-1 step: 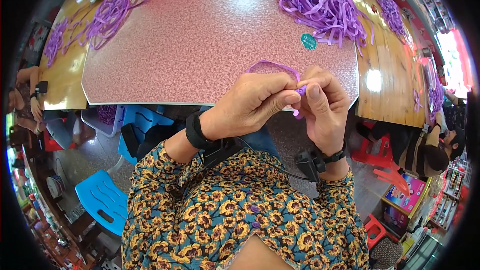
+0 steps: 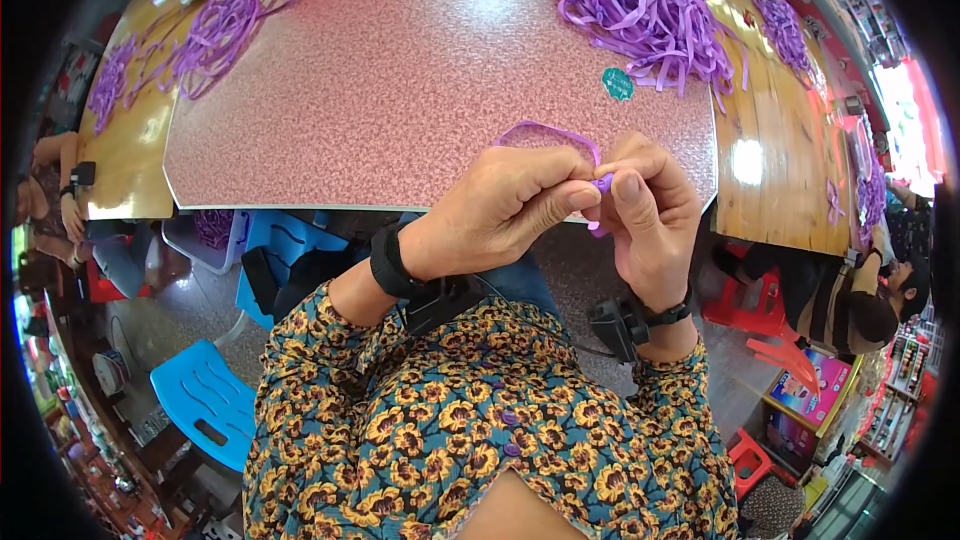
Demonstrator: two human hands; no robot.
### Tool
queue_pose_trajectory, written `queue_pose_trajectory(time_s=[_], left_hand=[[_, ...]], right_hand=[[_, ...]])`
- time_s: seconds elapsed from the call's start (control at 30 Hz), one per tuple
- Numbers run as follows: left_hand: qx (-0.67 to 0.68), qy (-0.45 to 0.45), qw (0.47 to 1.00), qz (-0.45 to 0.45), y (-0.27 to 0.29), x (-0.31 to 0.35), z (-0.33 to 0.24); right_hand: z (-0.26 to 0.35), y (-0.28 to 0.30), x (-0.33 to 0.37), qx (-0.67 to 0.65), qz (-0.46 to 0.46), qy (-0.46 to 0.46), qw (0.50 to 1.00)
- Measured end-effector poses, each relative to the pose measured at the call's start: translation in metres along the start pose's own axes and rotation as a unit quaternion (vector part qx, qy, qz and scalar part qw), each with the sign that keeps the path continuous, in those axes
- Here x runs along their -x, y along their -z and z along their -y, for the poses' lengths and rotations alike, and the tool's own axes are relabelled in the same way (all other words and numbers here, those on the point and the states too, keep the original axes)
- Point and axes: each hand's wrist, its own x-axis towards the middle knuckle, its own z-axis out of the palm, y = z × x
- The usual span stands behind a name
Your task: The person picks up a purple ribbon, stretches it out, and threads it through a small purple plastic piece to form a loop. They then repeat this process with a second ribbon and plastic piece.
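Note:
A thin purple ribbon [image 2: 548,127] is pinched between my hands just over the near edge of the pink speckled tabletop [image 2: 400,120]. It loops out past my left knuckles onto the tabletop, and a short end dangles below my fingers. My left hand [image 2: 510,205] is closed, thumb and forefinger pressed together on the ribbon. Against it, my right hand [image 2: 648,215] pinches a bunched purple part of the same ribbon between thumb and fingers. Whether that part is a knot or a fold is hidden by my fingertips.
A large heap of purple ribbons [image 2: 640,10] lies at the far right, beside a green round sticker [image 2: 617,84]. More ribbons [image 2: 225,30] spread at the far left. Blue chairs [image 2: 205,395] stand to my left, a red stool [image 2: 745,305] to my right. People sit at both sides.

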Motion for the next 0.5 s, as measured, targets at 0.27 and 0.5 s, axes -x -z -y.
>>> queue_pose_trajectory(time_s=[0.27, 0.5], left_hand=[[0.076, 0.069, 0.992, 0.077, 0.012, 0.000, -0.012], [-0.024, -0.016, 1.000, -0.006, 0.003, 0.000, -0.009]], right_hand=[[0.009, 0.003, -0.003, 0.137, 0.022, 0.086, 0.987], [0.021, 0.001, -0.005, 0.315, 0.014, 0.153, 0.936]])
